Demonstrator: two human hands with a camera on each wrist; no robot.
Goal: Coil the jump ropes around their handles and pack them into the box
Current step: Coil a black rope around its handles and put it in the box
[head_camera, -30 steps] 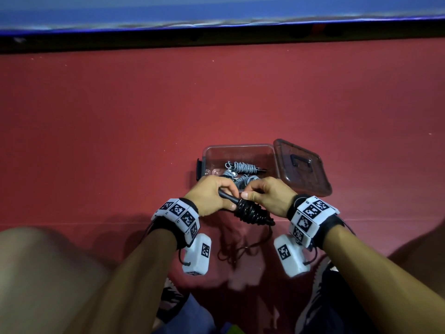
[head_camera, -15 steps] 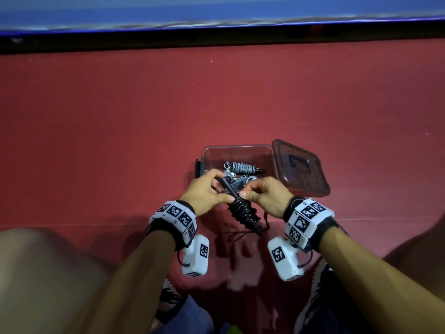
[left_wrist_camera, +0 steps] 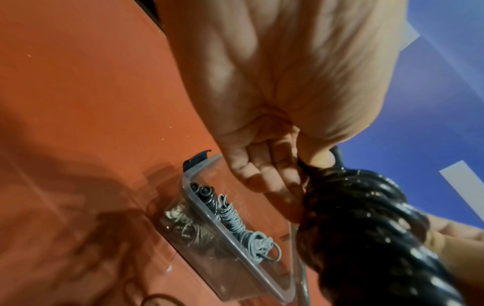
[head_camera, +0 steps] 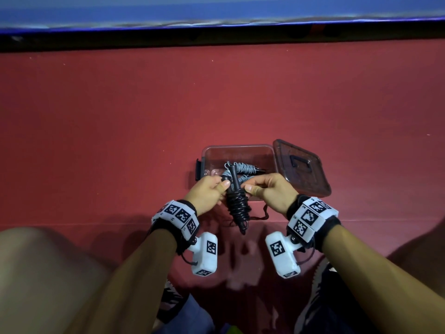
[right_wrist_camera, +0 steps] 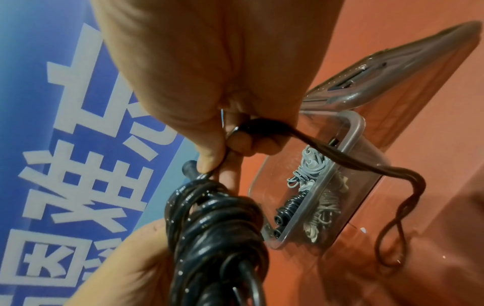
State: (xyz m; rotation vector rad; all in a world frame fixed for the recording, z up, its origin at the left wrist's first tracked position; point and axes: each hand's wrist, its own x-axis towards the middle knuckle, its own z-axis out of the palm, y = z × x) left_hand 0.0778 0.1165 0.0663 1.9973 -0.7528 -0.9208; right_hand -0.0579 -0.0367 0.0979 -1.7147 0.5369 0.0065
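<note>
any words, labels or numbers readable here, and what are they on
Blue banner: large white Chinese characters, tilted and cut off by the frame and the hand in the right wrist view; none can be read with certainty.
Wristbands: black-and-white square marker patterns only; the tiny marks beside them are too small to read.
Box, lid and black jump rope: no text visible.
</note>
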